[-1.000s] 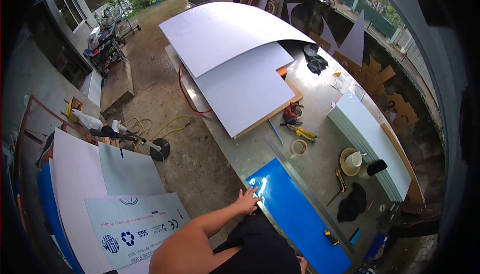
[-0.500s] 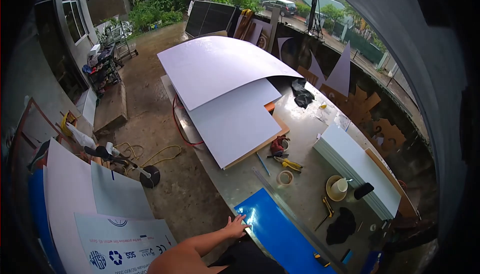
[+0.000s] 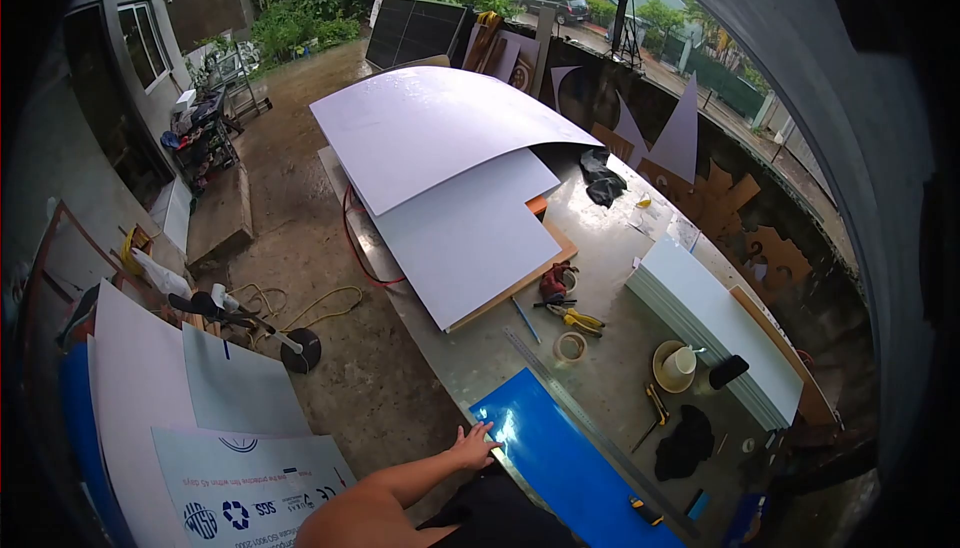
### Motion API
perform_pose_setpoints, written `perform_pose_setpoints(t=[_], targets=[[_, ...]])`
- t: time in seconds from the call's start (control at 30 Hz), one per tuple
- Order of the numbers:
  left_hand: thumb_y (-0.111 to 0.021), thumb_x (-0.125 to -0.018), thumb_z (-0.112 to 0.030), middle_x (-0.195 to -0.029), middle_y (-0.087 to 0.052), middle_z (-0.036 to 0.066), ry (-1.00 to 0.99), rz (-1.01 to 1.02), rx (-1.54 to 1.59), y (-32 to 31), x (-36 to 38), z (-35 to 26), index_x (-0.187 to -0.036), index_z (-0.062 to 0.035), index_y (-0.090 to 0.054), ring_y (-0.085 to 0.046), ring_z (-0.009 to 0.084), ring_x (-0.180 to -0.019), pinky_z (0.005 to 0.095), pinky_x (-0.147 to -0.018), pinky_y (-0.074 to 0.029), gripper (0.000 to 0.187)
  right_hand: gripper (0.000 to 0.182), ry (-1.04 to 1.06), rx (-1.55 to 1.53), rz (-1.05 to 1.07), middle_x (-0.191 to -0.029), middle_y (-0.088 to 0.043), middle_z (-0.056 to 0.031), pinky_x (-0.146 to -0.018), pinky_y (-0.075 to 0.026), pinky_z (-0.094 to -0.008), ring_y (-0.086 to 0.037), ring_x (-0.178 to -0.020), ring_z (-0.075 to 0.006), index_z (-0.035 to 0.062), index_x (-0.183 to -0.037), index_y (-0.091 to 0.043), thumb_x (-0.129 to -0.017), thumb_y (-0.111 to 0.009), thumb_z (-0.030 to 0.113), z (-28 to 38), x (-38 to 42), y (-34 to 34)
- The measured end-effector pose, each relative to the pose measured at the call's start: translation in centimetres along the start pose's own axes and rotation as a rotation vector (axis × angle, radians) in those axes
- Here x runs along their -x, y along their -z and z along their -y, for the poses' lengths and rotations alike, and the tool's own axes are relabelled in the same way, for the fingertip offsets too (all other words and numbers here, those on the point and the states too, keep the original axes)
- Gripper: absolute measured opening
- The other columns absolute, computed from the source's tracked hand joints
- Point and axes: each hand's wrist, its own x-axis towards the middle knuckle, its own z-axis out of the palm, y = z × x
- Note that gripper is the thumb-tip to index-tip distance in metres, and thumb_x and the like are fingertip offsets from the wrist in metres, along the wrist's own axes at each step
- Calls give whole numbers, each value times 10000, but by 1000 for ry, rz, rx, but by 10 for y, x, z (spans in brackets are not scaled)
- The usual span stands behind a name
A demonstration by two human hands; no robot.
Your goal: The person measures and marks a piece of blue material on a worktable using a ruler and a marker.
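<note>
The left hand (image 3: 473,445), fingers spread, rests at the near corner of a long glossy blue sheet (image 3: 560,448) along the table's edge; the right is out of view, its state impossible to tell. A yellow-and-black utility knife (image 3: 646,511) lies on the sheet, a long metal ruler (image 3: 585,419) beside it. Beyond stand a beige cup (image 3: 679,363) and a stack of white panels (image 3: 715,323); a large curved white panel (image 3: 440,133) covers the far end. The frame cuts off the sheet's lower end. Grey tabletop (image 3: 620,373) shows between ruler and stack.
</note>
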Motion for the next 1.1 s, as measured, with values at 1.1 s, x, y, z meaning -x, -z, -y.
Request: perform_pose_setpoints(t=[1.1], targets=[[-761,-904,-322,-1744,-148,162,-59,-136,40,-1,11,6,-1490,-311,-588,-134,401,-1609,775,-1193,-183,611,167,50,-8,-38,-785,-692,-40,-666,-536,-309,-635,-702,-124,3,-1052,-731,-975,-705,149,155,109,29]])
